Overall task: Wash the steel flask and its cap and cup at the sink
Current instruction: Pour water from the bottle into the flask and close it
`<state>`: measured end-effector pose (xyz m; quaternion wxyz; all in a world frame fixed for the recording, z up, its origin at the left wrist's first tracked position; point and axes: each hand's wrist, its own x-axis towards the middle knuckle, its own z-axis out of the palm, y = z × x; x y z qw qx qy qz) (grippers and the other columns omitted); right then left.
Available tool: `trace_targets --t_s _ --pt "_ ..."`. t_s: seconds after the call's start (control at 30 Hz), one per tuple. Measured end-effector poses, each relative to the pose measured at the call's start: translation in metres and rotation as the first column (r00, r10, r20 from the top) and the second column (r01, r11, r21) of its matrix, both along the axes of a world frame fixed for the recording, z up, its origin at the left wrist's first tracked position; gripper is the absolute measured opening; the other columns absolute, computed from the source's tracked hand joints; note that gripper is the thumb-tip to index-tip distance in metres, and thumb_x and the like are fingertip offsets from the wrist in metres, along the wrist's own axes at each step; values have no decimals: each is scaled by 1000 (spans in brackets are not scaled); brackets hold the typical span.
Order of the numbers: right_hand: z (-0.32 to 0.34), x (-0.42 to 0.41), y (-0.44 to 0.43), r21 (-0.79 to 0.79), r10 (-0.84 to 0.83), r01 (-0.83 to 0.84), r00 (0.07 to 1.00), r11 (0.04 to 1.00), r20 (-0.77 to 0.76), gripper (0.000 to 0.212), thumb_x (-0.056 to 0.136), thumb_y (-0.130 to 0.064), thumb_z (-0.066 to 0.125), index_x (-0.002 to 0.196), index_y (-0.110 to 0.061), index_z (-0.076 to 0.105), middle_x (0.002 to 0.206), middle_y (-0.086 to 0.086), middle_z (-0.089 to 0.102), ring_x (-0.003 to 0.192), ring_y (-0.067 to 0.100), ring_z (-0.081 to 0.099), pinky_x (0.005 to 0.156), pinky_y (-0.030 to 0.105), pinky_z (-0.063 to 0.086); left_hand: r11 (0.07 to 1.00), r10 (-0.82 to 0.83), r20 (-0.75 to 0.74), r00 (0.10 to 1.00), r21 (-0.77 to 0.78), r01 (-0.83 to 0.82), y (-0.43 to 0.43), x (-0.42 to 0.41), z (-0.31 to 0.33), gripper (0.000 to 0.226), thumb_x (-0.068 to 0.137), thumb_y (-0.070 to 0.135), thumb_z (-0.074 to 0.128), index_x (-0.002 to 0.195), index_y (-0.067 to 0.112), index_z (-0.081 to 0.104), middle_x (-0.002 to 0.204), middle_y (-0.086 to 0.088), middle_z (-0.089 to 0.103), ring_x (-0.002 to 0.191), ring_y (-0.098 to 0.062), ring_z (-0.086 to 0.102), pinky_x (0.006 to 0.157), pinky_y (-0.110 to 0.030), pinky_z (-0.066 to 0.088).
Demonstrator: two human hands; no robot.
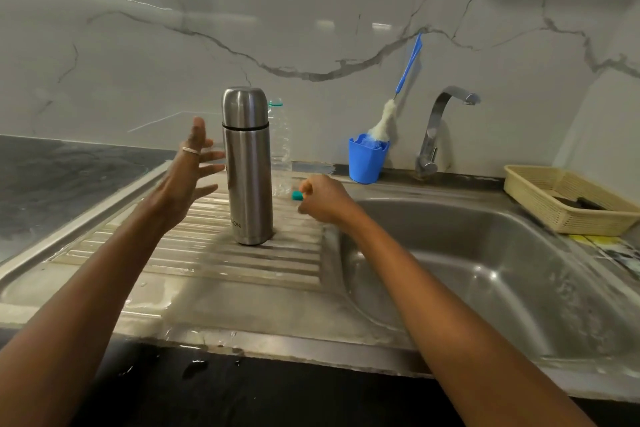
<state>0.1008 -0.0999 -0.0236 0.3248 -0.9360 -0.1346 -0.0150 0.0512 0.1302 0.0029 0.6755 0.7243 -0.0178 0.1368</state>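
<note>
Set in the dark bench [52,184], a steel draining board [194,253] carries an upright flask [247,166], a clear bottle [281,149] just behind; a blue cup [367,163] stands at the far edge, a basket [526,196] on the right.

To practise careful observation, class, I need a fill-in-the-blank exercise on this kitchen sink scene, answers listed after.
1. The cylindrical stainless-steel flask stands ___ on the ribbed steel drainboard.
2. The blue-handled white bottle brush rests in a ___ plastic cup.
3. The cream woven basket sits at the ___ edge of the sink.
4. The right hand pinches a small teal object; the open left hand holds ___.
Answers: upright, blue, right, nothing.
</note>
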Motion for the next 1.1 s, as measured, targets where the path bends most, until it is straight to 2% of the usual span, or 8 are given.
trace_targets --t_s 0.3,0.43,0.6,0.7,0.8,0.97,1.03,1.1 --pt "-22 62 13 -44 -32 35 997 998 77 26 94 -16 68 120 -11 70 122 7 68 105 21 64 95 36 55 997 35 -41 999 64 -32 7 32 -18 92 77 88 45 139 20 51 135 -5 60 123 -24 59 106 -53 47" --pt "-30 73 20 -86 14 -4 994 996 112 24 93 -20 72 115 -11 72 111 6 71 94 17 64 88 33 56 984 97 -28 995 156 -92 8 56 -20 32 100 30 60 129 17 52 121 0 62 118 -21 60 100 -47 52" --pt "-40 85 21 -136 10 14 985 991 175 16 90 -7 71 105 -14 75 105 5 71 90 16 64 79 29 55 957 -61 2 998 283 58 4 78 -9 60 68 40 76 118 9 61 102 -8 67 93 -23 66 76 -40 55" --pt "-37 89 19 -156 40 -16 987 988 154 14 90 -10 73 103 -14 75 104 4 71 92 16 64 85 31 57 953 -152 -29 988 262 154 -1 96 -6 40 73 39 77 90 5 66 71 -2 67 72 -21 64 70 -40 53" --pt "-34 94 19 -163 57 -33 988 986 143 13 89 -8 73 100 -14 76 101 3 71 91 16 65 85 33 58 985 -63 -55 996 156 71 -18 114 -5 19 96 11 60 79 13 52 38 8 56 52 -7 59 49 -13 49" --pt "-19 94 16 -134 30 -13 991 991 129 11 90 -11 71 100 -7 76 100 8 73 91 18 66 89 40 59 997 27 -129 991 70 -18 -39 86 9 41 106 -5 30 76 21 41 24 11 41 27 5 47 36 -10 39" --pt "-8 92 10 -103 24 -8 988 995 156 16 90 -15 73 104 -6 75 105 9 74 97 22 67 91 41 57 999 -31 -138 990 -38 26 -23 119 -4 33 103 1 48 74 19 45 30 6 48 33 0 54 39 -9 41" --pt "4 87 4 -67 15 -4 986 998 166 20 91 -20 75 107 -8 72 108 7 72 100 23 66 90 38 56 951 -303 -75 950 -82 297 -16 122 -1 42 69 26 94 75 9 56 66 -9 62 63 -14 62 55 -14 54"
